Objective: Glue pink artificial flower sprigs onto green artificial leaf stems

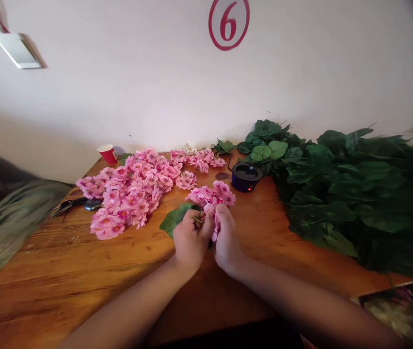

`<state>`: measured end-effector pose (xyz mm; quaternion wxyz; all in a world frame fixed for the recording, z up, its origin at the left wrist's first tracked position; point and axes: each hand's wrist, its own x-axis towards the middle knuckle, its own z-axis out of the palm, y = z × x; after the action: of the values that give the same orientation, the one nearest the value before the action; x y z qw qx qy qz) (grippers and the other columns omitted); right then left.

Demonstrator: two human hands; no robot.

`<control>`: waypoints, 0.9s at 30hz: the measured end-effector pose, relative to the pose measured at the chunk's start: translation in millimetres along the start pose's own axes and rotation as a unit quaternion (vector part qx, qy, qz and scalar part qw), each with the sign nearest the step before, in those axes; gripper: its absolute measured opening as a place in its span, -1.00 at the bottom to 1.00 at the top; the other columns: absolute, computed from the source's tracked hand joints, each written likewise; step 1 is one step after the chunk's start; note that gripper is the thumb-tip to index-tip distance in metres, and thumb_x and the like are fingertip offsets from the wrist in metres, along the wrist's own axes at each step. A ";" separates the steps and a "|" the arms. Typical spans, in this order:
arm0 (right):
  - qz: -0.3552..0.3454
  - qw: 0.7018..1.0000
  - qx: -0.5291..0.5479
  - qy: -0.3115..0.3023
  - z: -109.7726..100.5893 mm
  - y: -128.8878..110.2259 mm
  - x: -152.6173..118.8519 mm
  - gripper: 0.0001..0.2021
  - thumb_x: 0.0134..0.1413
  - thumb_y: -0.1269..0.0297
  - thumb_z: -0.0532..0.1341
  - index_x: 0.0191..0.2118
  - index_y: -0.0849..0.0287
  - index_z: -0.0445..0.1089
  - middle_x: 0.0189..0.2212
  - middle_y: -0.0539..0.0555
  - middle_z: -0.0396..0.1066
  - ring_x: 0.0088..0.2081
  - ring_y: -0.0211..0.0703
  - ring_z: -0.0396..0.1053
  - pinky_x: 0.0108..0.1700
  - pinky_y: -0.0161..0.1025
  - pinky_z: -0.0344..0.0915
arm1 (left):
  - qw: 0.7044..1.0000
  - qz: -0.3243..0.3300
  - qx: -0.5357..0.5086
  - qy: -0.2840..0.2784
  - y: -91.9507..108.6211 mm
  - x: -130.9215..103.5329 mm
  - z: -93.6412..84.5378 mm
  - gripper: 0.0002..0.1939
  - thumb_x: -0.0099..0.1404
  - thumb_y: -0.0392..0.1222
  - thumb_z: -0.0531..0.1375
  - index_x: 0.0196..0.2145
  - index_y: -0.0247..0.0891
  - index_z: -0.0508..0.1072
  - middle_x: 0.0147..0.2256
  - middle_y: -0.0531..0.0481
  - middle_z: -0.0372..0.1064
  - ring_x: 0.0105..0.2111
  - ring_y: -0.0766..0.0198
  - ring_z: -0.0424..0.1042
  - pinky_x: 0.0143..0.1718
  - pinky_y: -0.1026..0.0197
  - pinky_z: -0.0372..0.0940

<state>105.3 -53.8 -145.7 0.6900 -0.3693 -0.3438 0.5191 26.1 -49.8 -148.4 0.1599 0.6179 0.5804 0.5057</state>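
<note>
Both hands meet low over the middle of the table, closed around a bunch of pink artificial flowers (212, 194). My left hand (191, 240) grips its thin greenish stems between thumb and fingers, and a green leaf (174, 219) sticks out to the left of that hand. My right hand (228, 242) is wrapped about the pink petals on the near side, its thumb on top. The fingertips between the two palms are partly hidden. Just beyond the right hand stands a small dark blue electric pot (246, 178) with a lit red light.
A heap of pink flowers (134, 186) lies on the wooden table (93, 271) at left. Green leaves (341, 184) are piled along the right side. A red paper cup (108, 154) and a black-handled tool (73, 203) sit near the left edge. A wall (155, 72) rises behind.
</note>
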 end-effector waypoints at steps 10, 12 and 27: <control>-0.020 0.998 -0.050 0.013 5.5 -10.2 -5.2 -0.70 0.19 -0.01 0.19 -0.44 0.06 0.24 -0.48 -0.03 0.24 -0.43 -0.18 0.17 -0.36 -0.22 0.17 | 0.999 -0.008 -0.046 -0.011 -3.7 -1.1 0.0 -0.60 0.32 0.11 0.20 -0.51 -0.22 0.29 -0.63 0.14 0.28 -0.62 0.38 0.27 -0.54 0.32 0.13; -0.015 0.998 -0.051 0.031 5.8 -9.5 -5.0 -0.69 0.16 -0.04 0.20 -0.45 0.05 0.25 -0.46 -0.02 0.28 -0.42 -0.16 0.19 -0.35 -0.21 0.19 | 0.999 -0.007 -0.046 -0.014 -1.5 -1.0 -1.3 -0.60 0.32 0.11 0.20 -0.51 -0.21 0.28 -0.63 0.14 0.27 -0.63 0.38 0.26 -0.54 0.33 0.12; 0.030 1.000 -0.004 0.009 -1.7 3.5 3.1 -0.79 0.14 0.06 0.23 -0.40 0.06 0.38 -0.35 0.01 0.35 -0.27 -0.13 0.28 -0.18 -0.21 0.25 | 0.996 -0.005 -0.092 -0.020 -5.6 -4.4 -0.5 -0.60 0.33 0.12 0.19 -0.51 -0.20 0.26 -0.63 0.13 0.25 -0.61 0.38 0.23 -0.54 0.33 0.14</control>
<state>105.9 -50.4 -149.3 0.6757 -0.3871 -0.3286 0.5344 23.3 -52.3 -154.5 0.2299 0.6082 0.5311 0.5434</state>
